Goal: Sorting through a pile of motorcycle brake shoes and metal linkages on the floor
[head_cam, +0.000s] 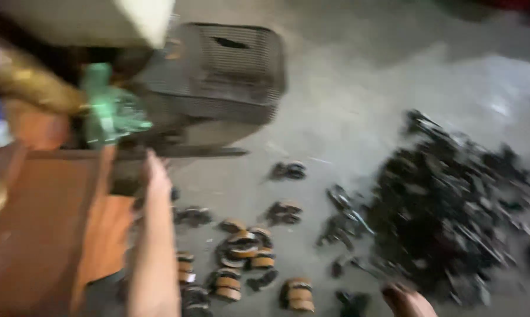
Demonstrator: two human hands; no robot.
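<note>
The left hand (154, 170) reaches toward a dark basket (230, 76). The right hand (407, 302) is near a big pile of black parts (453, 205) on the floor (347, 105).

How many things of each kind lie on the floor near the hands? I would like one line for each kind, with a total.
The picture is blurred, so small parts are counted only as groups.
Dark mesh basket: 1
Green object: 1
Large heap of black parts: 1
Cluster of round black-and-tan parts: 1
Total: 4
The left hand reaches forward; the right hand is near the heap.
</note>
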